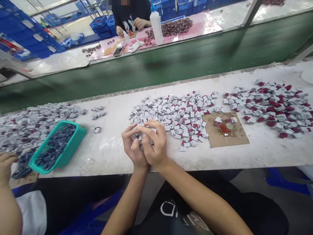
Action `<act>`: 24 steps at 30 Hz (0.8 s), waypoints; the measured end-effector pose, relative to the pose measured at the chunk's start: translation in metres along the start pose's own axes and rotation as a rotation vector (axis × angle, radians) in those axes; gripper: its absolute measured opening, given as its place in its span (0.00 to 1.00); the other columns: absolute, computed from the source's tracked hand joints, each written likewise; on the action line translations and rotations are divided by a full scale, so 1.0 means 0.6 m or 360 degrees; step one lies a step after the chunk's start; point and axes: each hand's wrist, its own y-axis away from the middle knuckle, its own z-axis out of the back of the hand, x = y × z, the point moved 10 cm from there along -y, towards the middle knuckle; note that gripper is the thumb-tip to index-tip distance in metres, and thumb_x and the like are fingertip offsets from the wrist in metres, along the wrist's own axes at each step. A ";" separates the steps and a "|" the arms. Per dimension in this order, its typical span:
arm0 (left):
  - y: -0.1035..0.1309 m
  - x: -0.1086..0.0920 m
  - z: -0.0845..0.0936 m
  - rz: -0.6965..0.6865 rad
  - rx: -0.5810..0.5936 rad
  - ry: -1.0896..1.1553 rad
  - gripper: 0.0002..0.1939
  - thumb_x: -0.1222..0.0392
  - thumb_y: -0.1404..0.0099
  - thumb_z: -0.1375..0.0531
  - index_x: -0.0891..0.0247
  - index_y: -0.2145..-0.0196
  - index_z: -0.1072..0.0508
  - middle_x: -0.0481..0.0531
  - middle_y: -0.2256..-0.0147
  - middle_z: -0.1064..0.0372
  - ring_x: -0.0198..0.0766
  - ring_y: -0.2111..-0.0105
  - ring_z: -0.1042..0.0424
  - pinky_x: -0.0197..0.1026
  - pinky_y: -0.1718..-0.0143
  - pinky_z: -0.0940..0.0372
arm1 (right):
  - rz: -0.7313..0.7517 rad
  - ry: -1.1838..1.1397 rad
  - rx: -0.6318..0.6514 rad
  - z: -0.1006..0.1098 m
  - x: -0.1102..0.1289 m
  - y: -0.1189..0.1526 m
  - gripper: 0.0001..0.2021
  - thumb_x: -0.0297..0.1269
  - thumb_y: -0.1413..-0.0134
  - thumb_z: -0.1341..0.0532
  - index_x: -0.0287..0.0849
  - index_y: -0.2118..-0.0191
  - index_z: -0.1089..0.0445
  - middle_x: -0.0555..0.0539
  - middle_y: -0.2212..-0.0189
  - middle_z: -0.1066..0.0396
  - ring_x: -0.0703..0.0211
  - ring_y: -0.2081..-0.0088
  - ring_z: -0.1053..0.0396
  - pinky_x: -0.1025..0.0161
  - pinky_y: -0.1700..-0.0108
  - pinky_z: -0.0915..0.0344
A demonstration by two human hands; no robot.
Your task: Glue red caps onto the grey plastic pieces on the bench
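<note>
My left hand and my right hand are cupped together over the near half of the white table. Between them lies a handful of small grey-white plastic pieces, partly hidden by my curled fingers. Just beyond and to the right spreads a large pile of similar blocky pieces, some with dark red parts. A brown cardboard square lies right of that pile, bearing a small round container in a wet orange-red patch and a few pieces.
Another red-and-white pile lies far right. At left are a grey-white heap and a teal basket of dark blue parts, with a neighbour's hand beside it. Behind the green belt, a person works near a white bottle.
</note>
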 end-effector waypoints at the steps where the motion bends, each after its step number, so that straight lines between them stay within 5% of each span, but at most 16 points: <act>1: 0.000 -0.004 -0.002 -0.0017 0.0013 -0.0007 0.10 0.59 0.27 0.44 0.56 0.55 0.22 0.56 0.43 0.20 0.53 0.38 0.21 0.56 0.33 0.26 | 0.0025 0.0049 -0.0019 0.004 0.003 0.001 0.18 0.31 0.26 0.39 0.55 0.43 0.14 0.43 0.44 0.18 0.42 0.34 0.22 0.36 0.23 0.29; 7: -0.003 -0.009 -0.014 -0.0187 0.0169 -0.0168 0.18 0.49 0.14 0.44 0.57 0.37 0.22 0.60 0.33 0.22 0.54 0.30 0.23 0.59 0.25 0.31 | 0.0025 0.0136 -0.0020 0.015 0.006 0.007 0.19 0.29 0.28 0.36 0.56 0.42 0.14 0.45 0.41 0.15 0.42 0.29 0.22 0.31 0.16 0.43; 12: -0.017 0.001 -0.022 -0.0314 0.0348 -0.0301 0.27 0.44 0.13 0.42 0.56 0.25 0.28 0.67 0.23 0.32 0.59 0.23 0.30 0.63 0.21 0.35 | 0.0080 -0.0077 -0.0133 0.045 0.016 0.004 0.21 0.24 0.29 0.40 0.52 0.44 0.14 0.42 0.43 0.14 0.41 0.31 0.20 0.31 0.18 0.38; 16: -0.022 -0.018 -0.035 -0.0490 0.0436 -0.0391 0.28 0.45 0.14 0.43 0.56 0.25 0.28 0.65 0.23 0.30 0.60 0.21 0.33 0.64 0.18 0.42 | 0.0147 -0.0188 -0.0273 0.125 0.047 0.000 0.21 0.23 0.26 0.43 0.52 0.48 0.14 0.43 0.48 0.14 0.44 0.37 0.16 0.40 0.31 0.20; 21: -0.032 -0.022 -0.048 -0.0438 0.0459 -0.0504 0.25 0.52 0.15 0.45 0.55 0.27 0.26 0.65 0.31 0.20 0.65 0.17 0.40 0.79 0.16 0.64 | 0.0075 -0.0193 -0.0560 0.272 0.075 0.024 0.21 0.20 0.24 0.45 0.51 0.55 0.18 0.47 0.59 0.18 0.50 0.49 0.16 0.48 0.42 0.19; 24: -0.043 -0.025 -0.060 -0.0409 0.0517 -0.0628 0.25 0.54 0.14 0.48 0.55 0.27 0.27 0.63 0.41 0.14 0.61 0.24 0.29 0.79 0.16 0.64 | 0.0079 -0.0064 -0.0384 0.278 0.083 0.049 0.17 0.22 0.26 0.43 0.49 0.56 0.19 0.47 0.60 0.21 0.51 0.55 0.20 0.53 0.51 0.21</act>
